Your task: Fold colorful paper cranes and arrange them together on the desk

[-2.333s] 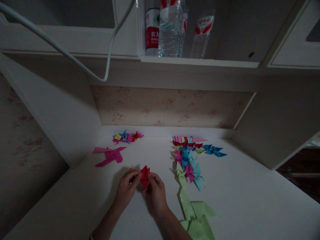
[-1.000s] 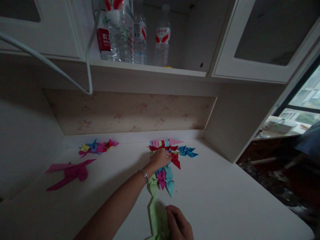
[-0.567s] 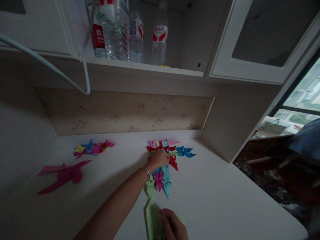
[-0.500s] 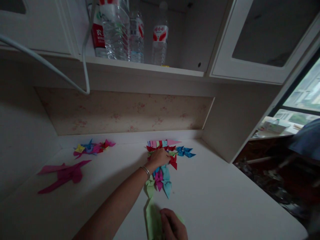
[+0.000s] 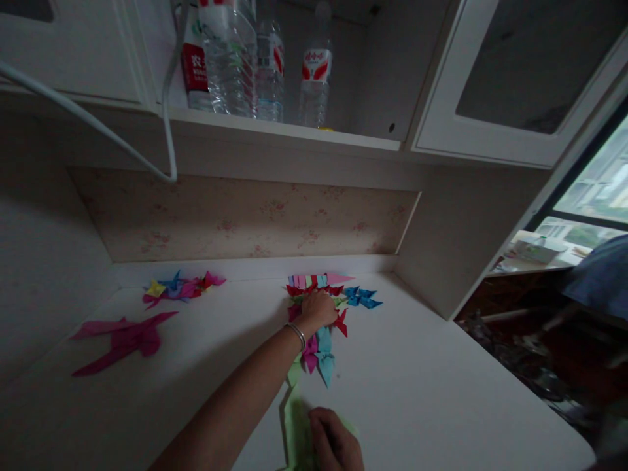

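Observation:
My left hand (image 5: 318,310), with a bracelet at the wrist, reaches forward into a group of folded paper pieces. Its fingers curl downward; the fingertips and whatever they grip are hidden. Around it lie a red folded piece (image 5: 342,322), blue pieces (image 5: 363,297) on the right and a striped row (image 5: 309,281) behind. Nearer me are a magenta piece (image 5: 310,356) and a light blue piece (image 5: 325,360). At the bottom edge my right hand (image 5: 337,441) is closed on a large light green folded paper (image 5: 297,425), which shows on both sides of it.
A large pink folded paper (image 5: 135,339) lies at left, with a small colourful cluster (image 5: 179,288) behind it. Above the white tabletop (image 5: 417,392) hangs a cabinet shelf (image 5: 353,139) holding plastic bottles (image 5: 314,85). A white cable (image 5: 169,140) dangles at upper left.
My left hand has shifted slightly to the right, and its forearm now covers more of the green piece at the near end. My right hand stays on the green paper.

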`<action>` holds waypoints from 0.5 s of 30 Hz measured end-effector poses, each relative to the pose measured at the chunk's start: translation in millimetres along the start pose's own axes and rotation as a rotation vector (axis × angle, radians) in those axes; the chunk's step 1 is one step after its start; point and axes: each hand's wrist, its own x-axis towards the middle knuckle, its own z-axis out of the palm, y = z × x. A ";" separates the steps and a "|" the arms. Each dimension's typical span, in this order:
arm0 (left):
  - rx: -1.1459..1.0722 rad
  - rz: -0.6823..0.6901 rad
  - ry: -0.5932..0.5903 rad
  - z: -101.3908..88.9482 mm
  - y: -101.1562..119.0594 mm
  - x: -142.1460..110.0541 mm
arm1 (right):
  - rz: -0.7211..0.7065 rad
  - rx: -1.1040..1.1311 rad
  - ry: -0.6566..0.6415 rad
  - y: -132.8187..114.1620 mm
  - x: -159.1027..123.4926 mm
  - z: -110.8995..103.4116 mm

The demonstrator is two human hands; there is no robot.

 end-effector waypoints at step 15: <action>0.094 0.019 -0.099 -6.8 -1.5 7.7 | -0.025 -0.005 -0.025 1.4 0.3 0.6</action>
